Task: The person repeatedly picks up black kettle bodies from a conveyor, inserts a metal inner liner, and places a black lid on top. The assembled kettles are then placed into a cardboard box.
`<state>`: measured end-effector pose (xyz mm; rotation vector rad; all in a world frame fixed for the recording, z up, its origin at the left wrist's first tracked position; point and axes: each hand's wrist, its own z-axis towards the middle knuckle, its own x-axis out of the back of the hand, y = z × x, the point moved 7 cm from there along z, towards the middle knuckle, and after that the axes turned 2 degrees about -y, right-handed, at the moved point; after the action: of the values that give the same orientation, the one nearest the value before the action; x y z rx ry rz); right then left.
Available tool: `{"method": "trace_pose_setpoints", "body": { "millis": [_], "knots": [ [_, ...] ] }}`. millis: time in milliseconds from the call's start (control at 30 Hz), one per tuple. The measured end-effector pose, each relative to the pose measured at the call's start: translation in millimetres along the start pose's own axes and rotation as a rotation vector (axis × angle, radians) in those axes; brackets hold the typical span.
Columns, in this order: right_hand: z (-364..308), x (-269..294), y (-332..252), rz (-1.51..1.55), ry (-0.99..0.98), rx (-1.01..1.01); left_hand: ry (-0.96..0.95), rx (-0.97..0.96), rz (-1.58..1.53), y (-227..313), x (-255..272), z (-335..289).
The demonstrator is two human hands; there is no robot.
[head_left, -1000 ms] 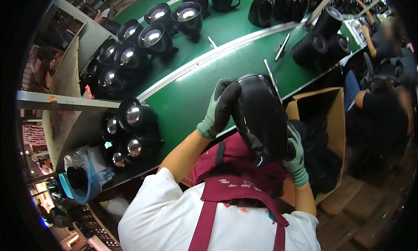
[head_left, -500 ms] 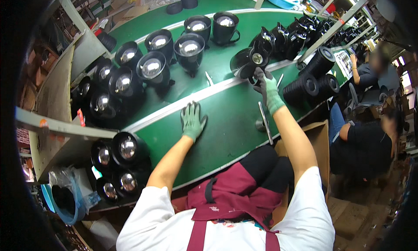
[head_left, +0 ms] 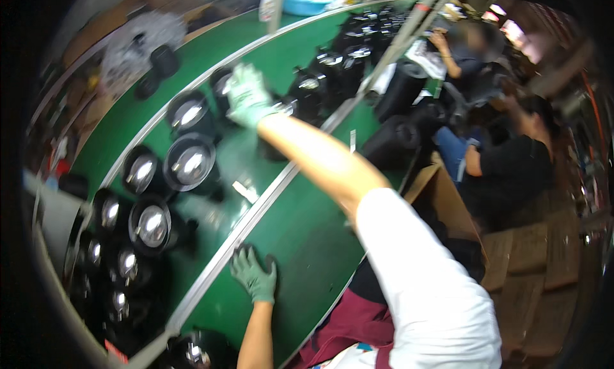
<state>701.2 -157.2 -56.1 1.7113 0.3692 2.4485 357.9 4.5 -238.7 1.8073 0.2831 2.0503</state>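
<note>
My left hand [head_left: 254, 276] wears a green glove with dark fingertips and lies flat on the green work surface, fingers spread, holding nothing. My right hand [head_left: 248, 97], gloved too, reaches across to the far side, at a black cup-shaped housing [head_left: 220, 87] with a shiny inside. Blur hides whether its fingers grip the rim. Just left of it are more such housings [head_left: 192, 163], each with a mirror-like dome inside. Beneath my right forearm, another black part [head_left: 272, 153] is partly covered.
A pale metal rail [head_left: 256, 212] runs along the green surface, with a small light strip [head_left: 244, 191] beside it. Black glossy parts [head_left: 329, 62] crowd the far right. Dark ribbed stacks [head_left: 390, 142] stand near an open carton [head_left: 448, 199]. Other people sit at right.
The view has turned. My right hand has left the black part at the right and swung far and left to a housing. My left hand stays flat on the surface.
</note>
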Motion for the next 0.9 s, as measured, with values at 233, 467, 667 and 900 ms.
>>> {"method": "trace_pose_setpoints", "body": {
  "millis": [233,467,667,900],
  "knots": [
    [36.9,-74.9,-25.6,-0.060,-0.161,0.031,-0.010,-0.022,0.014,-3.6,-3.7,4.5],
    [-11.6,75.0,53.5,0.292,0.413,-0.070,0.022,-0.019,0.041,-7.8,2.3,-1.8],
    [-206.1,161.3,119.6,0.967,0.597,-0.102,0.201,-0.158,0.002,-0.6,0.1,-4.1],
    [-469.6,185.7,139.8,1.344,-0.171,-0.459,-0.529,-0.055,-1.181,17.1,6.5,-39.3]
  ]
}}
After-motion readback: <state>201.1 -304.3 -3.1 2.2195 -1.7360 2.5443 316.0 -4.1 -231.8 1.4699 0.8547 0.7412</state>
